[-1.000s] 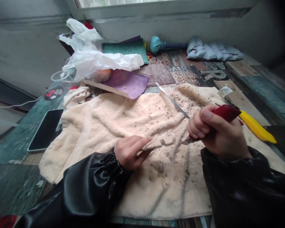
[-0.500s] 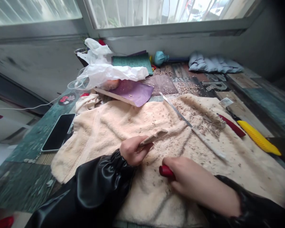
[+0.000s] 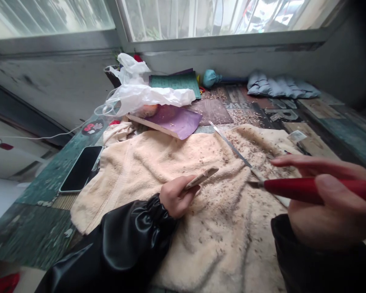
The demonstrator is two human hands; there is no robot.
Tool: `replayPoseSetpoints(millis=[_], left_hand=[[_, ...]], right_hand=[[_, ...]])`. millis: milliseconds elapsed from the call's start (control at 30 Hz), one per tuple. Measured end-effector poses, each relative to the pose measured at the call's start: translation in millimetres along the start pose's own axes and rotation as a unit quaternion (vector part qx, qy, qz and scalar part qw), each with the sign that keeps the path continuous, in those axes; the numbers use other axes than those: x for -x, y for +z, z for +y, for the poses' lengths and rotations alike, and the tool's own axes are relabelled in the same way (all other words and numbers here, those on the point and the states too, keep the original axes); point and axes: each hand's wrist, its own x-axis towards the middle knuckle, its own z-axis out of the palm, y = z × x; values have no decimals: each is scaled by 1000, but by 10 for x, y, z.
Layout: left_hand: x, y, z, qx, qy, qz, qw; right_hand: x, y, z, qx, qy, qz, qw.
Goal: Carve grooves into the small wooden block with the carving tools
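Pinched in my left hand [image 3: 176,198] is a small pale piece of wood [image 3: 205,176] with a notched, carved end. It points up and to the right above a cream towel [image 3: 171,160] strewn with shavings. My right hand [image 3: 326,217] is closed around a red-handled carving knife [image 3: 295,190], thumb along the handle and a finger stretched out above it. The knife's short metal blade points left, apart from the wood. Beneath the blade, a long narrow metal strip [image 3: 232,146] with a white-wrapped end lies on the towel, partly hidden by my right hand.
A phone [image 3: 81,169] lies left of the towel. Behind are a purple sheet [image 3: 183,120], a white plastic bag [image 3: 158,95], a green mat [image 3: 175,83], a blue-wrapped tool [image 3: 212,77] and a grey padded bundle [image 3: 280,85]. Wood chips [image 3: 247,117] cover the table near the wall.
My right hand has risen and moved right with the red-handled knife, turning so its blade shows. It now covers the red and yellow tools on the right. My left hand keeps its hold.
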Motion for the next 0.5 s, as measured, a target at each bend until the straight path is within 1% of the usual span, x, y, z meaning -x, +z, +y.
replayPoseSetpoints(millis=[33, 67, 100, 133, 167, 200, 233, 300, 333, 400, 500], left_hand=[[0, 9, 19, 43, -56, -3, 997], [-3, 20, 37, 107, -128, -9, 986], [-9, 31, 53, 197, -204, -20, 959], [-19, 43, 64, 282, -263, -25, 922], [-30, 53, 71, 342, -302, -28, 890], [-42, 61, 76, 378, -321, -30, 868], [-53, 66, 78, 403, -332, -28, 852], [-66, 69, 86, 422, -340, -24, 840], [-69, 67, 92, 424, -341, -22, 838], [-69, 61, 105, 422, -340, -21, 840], [-66, 55, 108, 399, -323, -23, 858]], right_hand=[[12, 15, 17, -53, 38, 31, 997], [19, 25, 49, -87, 69, 44, 993], [22, 28, 93, -119, 110, 44, 986], [25, 25, 142, -139, 168, -5, 976], [29, 19, 191, -144, 192, -18, 971], [36, 11, 235, -148, 217, -37, 964], [46, 4, 269, -154, 242, -51, 957], [75, -1, 301, -174, 280, -57, 942], [94, 0, 301, -187, 295, -59, 935], [135, 4, 283, -211, 302, -75, 927], [193, -1, 265, -218, 295, -149, 918]])
